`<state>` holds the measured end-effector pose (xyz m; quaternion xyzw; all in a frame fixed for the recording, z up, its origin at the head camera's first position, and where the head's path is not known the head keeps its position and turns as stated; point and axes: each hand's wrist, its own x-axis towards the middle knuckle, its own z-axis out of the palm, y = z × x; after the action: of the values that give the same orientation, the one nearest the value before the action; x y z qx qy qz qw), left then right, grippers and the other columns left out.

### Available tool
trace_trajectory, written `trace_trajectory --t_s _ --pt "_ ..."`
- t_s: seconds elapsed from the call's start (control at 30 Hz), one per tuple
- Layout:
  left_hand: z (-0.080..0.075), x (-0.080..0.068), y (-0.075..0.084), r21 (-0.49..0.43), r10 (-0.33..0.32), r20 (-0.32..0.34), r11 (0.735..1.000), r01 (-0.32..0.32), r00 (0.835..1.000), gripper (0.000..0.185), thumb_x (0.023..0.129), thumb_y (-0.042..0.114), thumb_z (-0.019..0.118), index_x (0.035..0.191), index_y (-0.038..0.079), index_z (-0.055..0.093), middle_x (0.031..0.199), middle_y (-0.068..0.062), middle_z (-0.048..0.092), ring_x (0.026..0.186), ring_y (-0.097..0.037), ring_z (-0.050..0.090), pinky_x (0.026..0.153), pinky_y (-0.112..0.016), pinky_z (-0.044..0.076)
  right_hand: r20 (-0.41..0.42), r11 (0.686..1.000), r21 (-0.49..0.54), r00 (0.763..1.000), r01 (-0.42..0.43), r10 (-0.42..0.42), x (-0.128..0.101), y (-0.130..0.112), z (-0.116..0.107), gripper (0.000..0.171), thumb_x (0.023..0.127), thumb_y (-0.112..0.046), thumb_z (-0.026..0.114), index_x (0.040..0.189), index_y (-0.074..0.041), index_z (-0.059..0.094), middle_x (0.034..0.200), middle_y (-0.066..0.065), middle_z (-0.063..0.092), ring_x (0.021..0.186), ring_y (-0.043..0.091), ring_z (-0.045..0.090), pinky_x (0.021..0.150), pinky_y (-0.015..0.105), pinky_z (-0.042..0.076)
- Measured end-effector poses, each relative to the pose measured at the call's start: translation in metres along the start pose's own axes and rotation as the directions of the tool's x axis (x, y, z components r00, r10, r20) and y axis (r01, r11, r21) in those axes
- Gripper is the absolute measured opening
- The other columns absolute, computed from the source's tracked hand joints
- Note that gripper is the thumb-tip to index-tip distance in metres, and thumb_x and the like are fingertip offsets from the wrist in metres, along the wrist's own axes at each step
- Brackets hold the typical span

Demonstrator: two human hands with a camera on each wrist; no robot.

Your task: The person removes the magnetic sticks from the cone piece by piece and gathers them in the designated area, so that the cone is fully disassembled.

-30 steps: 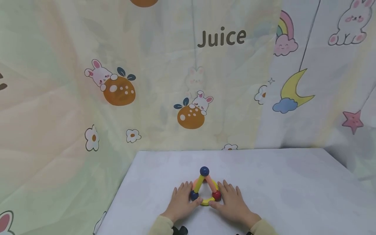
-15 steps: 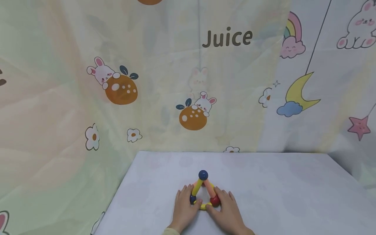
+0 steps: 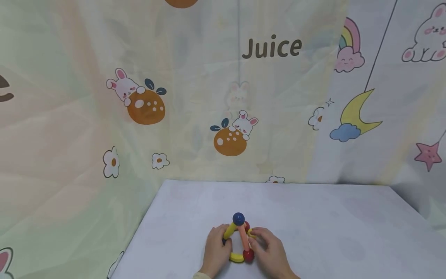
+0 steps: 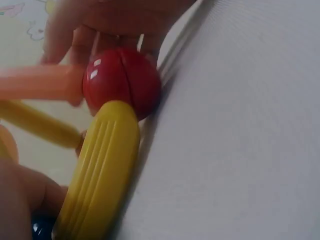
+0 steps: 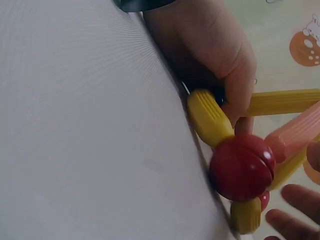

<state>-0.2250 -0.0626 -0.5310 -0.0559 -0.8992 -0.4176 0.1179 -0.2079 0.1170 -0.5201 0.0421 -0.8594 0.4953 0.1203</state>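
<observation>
A small pyramid toy (image 3: 239, 239) of ribbed rods and glossy balls stands near the front of the white table (image 3: 313, 224). A blue ball (image 3: 238, 218) tops it, and an orange rod (image 3: 243, 237) runs down to a red ball (image 3: 248, 254) at the front. My left hand (image 3: 216, 252) grips the toy's left corner, fingers curled round a yellow rod (image 5: 207, 117) beside the red ball (image 5: 242, 167). My right hand (image 3: 268, 252) holds the right side, its fingers (image 4: 100, 20) touching behind the red ball (image 4: 122, 82). A thick yellow rod (image 4: 102, 170) lies along the table.
A cartoon-print curtain (image 3: 223, 97) with rabbits, oranges and the word "Juice" hangs close behind the table. The table's left edge (image 3: 139, 228) slants near my left hand. White tabletop stretches off to the right and behind the toy.
Both hands have turned the toy. The red ball now sits at the front and the orange rod points towards me. The hands have closed in on it.
</observation>
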Motion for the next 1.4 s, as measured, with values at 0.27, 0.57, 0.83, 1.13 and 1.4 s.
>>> trace_trajectory --t_s 0.27,0.57,0.83,1.13,1.4 --pt "-0.002 -0.001 -0.001 -0.077 0.065 0.097 0.995 -0.057 0.993 0.034 0.081 0.003 0.06 0.109 0.021 0.069 0.118 0.006 0.067 0.124 -0.026 0.053 0.113 -0.058 0.023 -0.092 0.967 0.166 0.979 0.194 -0.18 -0.004 -0.036 -0.009 0.046 0.082 -0.003 0.075 0.119 -0.029 0.064 0.113 -0.009 0.064 0.084 0.015 0.059 0.07 0.025 0.053" --pt "0.006 -0.016 0.022 -0.392 0.151 0.01 0.91 -0.135 0.989 0.05 0.083 0.0 0.047 0.123 0.028 0.056 0.123 0.011 0.056 0.121 -0.017 0.046 0.109 -0.07 0.008 -0.055 0.955 0.145 0.966 0.258 -0.252 -0.01 -0.062 -0.012 0.052 0.08 -0.003 0.078 0.123 -0.029 0.062 0.105 -0.014 0.063 0.068 0.007 0.059 0.064 0.024 0.053" --pt "0.022 -0.026 0.042 -0.267 0.412 -0.309 0.827 -0.494 0.857 0.057 0.077 0.006 0.067 0.13 0.018 0.048 0.117 0.009 0.055 0.107 -0.012 0.056 0.113 -0.035 0.013 -0.152 0.929 0.026 0.92 0.369 -0.361 -0.014 -0.064 -0.01 0.047 0.069 -0.004 0.087 0.109 -0.016 0.064 0.099 -0.017 0.062 0.074 0.006 0.058 0.059 0.026 0.053" --pt "0.017 -0.029 0.047 -0.409 0.194 -0.232 0.869 -0.277 0.953 0.026 0.086 0.019 0.074 0.101 0.02 0.052 0.091 0.009 0.056 0.087 -0.008 0.054 0.084 -0.03 0.046 -0.143 0.946 0.006 0.936 0.325 -0.321 -0.02 -0.073 -0.007 0.045 0.068 -0.009 0.088 0.103 -0.019 0.061 0.089 -0.02 0.061 0.07 0.002 0.056 0.056 0.022 0.05" --pt "0.013 -0.027 0.048 -0.487 0.013 -0.093 0.871 -0.057 0.996 0.028 0.083 0.02 0.075 0.104 0.018 0.057 0.098 0.006 0.059 0.092 -0.012 0.056 0.083 -0.028 0.049 -0.146 0.99 0.088 0.985 0.111 -0.098 -0.005 -0.064 -0.017 0.038 0.079 -0.008 0.08 0.113 -0.014 0.061 0.091 -0.009 0.067 0.078 0.006 0.063 0.073 0.029 0.055"
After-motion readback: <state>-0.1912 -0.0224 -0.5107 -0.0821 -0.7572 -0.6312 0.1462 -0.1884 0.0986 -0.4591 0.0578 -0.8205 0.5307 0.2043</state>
